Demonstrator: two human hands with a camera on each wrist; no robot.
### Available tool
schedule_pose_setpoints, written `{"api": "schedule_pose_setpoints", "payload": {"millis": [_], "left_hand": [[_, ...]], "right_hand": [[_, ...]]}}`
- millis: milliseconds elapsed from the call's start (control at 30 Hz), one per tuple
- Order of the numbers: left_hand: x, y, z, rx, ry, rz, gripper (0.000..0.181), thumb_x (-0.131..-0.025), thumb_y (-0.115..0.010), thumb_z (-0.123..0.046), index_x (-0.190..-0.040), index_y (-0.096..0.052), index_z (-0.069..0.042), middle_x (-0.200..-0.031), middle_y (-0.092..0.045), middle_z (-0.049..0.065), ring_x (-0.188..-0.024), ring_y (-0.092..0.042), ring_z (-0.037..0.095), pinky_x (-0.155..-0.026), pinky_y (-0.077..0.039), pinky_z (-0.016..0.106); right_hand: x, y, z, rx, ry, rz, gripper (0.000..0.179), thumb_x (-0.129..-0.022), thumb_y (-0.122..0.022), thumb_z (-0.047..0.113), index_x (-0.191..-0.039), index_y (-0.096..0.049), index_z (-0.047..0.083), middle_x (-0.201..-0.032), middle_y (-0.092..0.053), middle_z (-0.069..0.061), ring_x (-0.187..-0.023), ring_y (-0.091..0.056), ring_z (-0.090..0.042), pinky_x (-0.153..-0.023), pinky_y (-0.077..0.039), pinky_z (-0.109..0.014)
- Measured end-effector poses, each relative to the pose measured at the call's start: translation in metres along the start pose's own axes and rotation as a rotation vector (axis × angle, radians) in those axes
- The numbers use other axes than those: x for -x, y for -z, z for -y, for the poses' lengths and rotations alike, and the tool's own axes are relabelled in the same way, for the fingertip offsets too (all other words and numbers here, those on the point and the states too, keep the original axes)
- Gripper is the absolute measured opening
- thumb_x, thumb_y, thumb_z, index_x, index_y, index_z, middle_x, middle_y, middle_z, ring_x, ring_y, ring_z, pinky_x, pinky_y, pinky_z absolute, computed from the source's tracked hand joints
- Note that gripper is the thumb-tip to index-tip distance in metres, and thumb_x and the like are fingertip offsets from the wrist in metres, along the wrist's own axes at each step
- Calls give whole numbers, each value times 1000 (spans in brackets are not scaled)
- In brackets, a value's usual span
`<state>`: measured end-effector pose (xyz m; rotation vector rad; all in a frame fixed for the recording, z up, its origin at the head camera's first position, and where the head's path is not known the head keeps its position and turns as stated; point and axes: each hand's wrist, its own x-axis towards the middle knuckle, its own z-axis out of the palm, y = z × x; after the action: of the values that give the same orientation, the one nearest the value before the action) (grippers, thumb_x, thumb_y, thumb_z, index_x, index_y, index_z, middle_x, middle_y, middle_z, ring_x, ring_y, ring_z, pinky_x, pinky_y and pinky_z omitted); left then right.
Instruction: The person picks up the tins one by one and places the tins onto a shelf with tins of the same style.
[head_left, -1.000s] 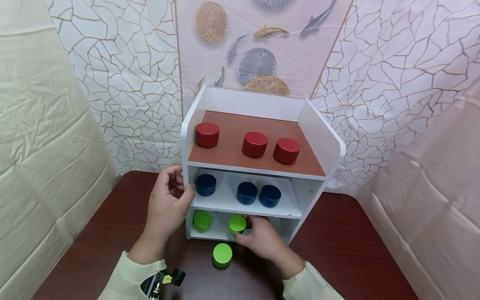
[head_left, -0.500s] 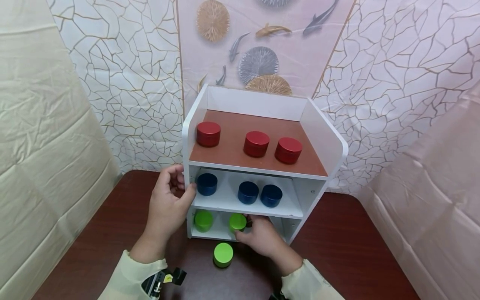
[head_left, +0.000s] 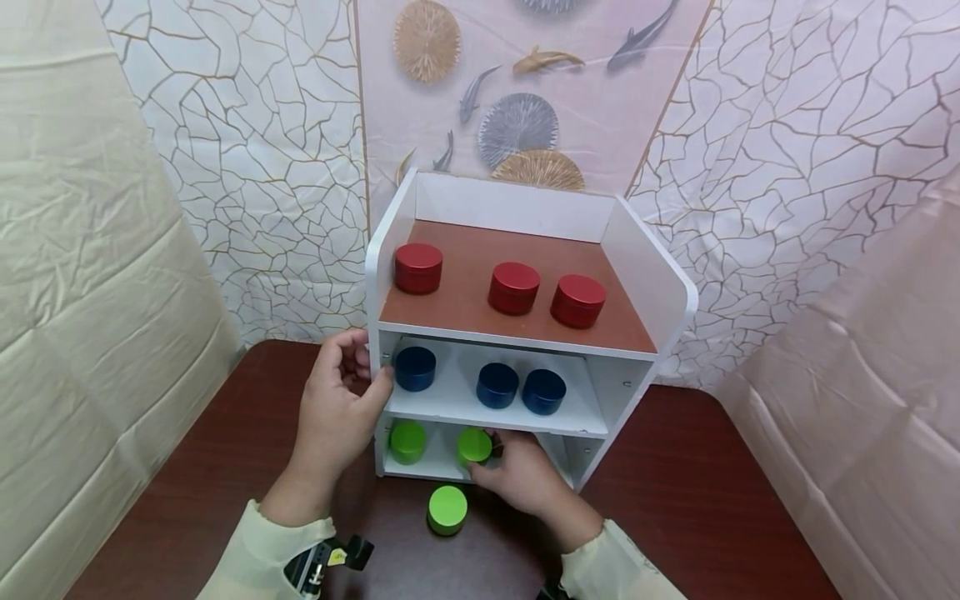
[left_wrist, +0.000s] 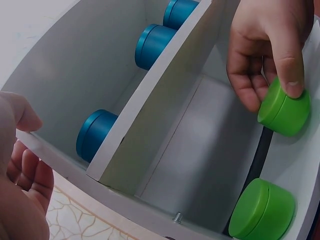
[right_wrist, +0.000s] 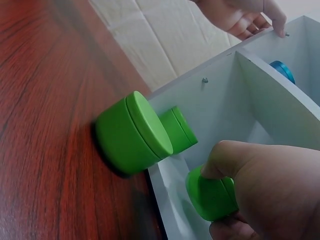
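Note:
A small white shelf unit (head_left: 495,425) stands on the table, and my left hand (head_left: 337,408) grips its left side panel, thumb at the front edge and fingers on the outer side. Down at the bottom shelf, my right hand (head_left: 528,475) holds a round green tin (head_left: 474,447) between thumb and fingers. In the right wrist view the thumb presses on this green tin (right_wrist: 207,195). Another green tin (head_left: 407,442) sits at the bottom shelf's left end. A third green tin (head_left: 447,509) stands on the table in front of the unit.
Three blue tins, one at the left (head_left: 415,368), stand on the middle shelf. Three red tins, the leftmost one (head_left: 418,268) apart, stand on the brown top board (head_left: 517,242). The dark red table (head_left: 697,500) runs to draped cloth on both sides.
The view has shifted very slightly. Both hands and all the tins keep nearly the same places, with the right hand still on the green tin.

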<state>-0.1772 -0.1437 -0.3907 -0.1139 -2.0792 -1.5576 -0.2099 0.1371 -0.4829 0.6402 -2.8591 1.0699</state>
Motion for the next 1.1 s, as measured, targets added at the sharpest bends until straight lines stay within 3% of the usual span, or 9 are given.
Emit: {"api": "schedule_pose_setpoints", "payload": {"millis": [500, 1100], "left_hand": [[0, -1, -2, 1, -6, 4, 49, -103, -76, -10, -146, -55, -13, -115, -57, 6, -105, -57, 18, -87, -53, 17], [0, 0, -3, 2, -1, 11, 49, -103, -76, -10, -147, -55, -14, -114, -57, 7, -105, -57, 19, -87, -53, 17]], "right_hand": [[-1, -2, -5, 8, 34, 3, 58, -91, -91, 25, -141, -67, 9, -128, -72, -4, -109, -70, -17, -93, -60, -37], [-3, -8, -13, -36, 44, 20, 52, -92, -89, 22, -138, -66, 15, -123, -69, 1, -102, -62, -14, -89, -54, -29]]}}
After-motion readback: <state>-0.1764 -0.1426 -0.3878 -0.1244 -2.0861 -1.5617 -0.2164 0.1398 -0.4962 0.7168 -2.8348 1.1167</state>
